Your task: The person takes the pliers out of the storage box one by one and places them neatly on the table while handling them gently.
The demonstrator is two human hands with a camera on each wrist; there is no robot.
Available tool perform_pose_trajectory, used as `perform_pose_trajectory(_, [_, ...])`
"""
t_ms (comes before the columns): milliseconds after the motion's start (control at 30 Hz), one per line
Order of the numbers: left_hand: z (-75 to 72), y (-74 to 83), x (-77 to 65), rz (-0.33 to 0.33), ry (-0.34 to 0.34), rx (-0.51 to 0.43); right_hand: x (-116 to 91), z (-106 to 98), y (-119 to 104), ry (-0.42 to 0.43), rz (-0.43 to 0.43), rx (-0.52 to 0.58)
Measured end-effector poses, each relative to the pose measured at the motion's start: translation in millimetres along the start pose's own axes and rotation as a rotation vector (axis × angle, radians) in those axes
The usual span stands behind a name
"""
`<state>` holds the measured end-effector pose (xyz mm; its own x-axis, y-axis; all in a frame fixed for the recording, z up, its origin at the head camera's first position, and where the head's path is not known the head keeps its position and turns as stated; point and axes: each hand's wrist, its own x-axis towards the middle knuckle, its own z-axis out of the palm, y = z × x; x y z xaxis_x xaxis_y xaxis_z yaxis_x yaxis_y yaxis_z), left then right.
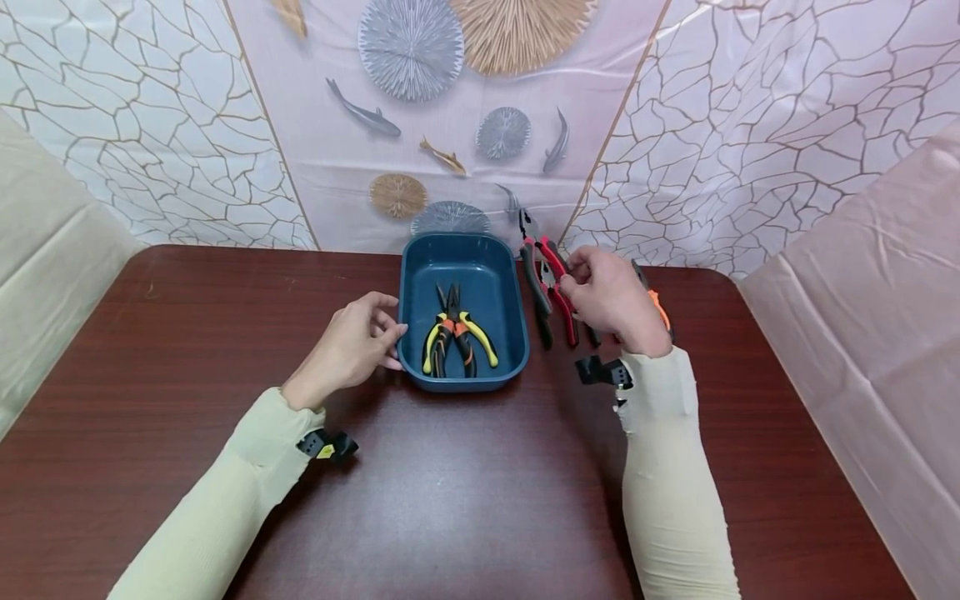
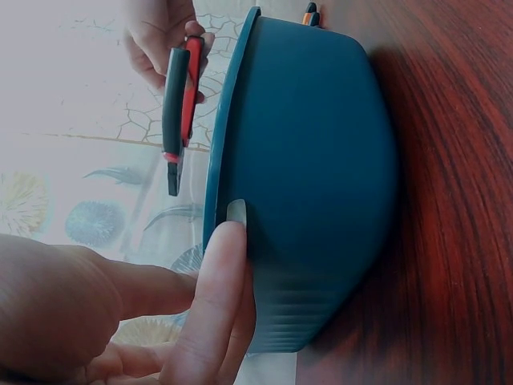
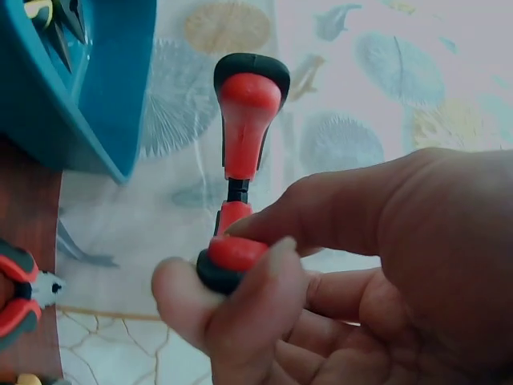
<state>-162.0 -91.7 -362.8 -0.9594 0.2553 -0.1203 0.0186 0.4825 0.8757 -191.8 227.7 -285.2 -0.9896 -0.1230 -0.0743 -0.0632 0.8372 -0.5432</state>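
Red-and-black pliers [image 1: 553,257] held in my right grip [image 1: 606,292], thumb and fingers pinching one handle; the other handle sits apart, nose angled toward the patterned backdrop [image 1: 337,167]. I read them as raised off the desk [image 1: 187,350], near the tub's right rim. Left grip [image 1: 356,340]: fingers loosely bent, touching the left side of the blue tub [image 1: 465,385]. Second red pair [image 1: 567,312] lies below my right grip. Yellow-handled pliers [image 1: 482,340] inside the tub, toward its front; room behind them. Desk's far edge close behind tub; wide desk surface in front.
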Motion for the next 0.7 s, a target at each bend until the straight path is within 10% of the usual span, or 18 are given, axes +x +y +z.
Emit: perform_pose_trajectory(700, [0.0,0.9,-0.7,-0.004,0.003,0.007,-11.9,-29.6,30.3,0.148,0.014,-0.030])
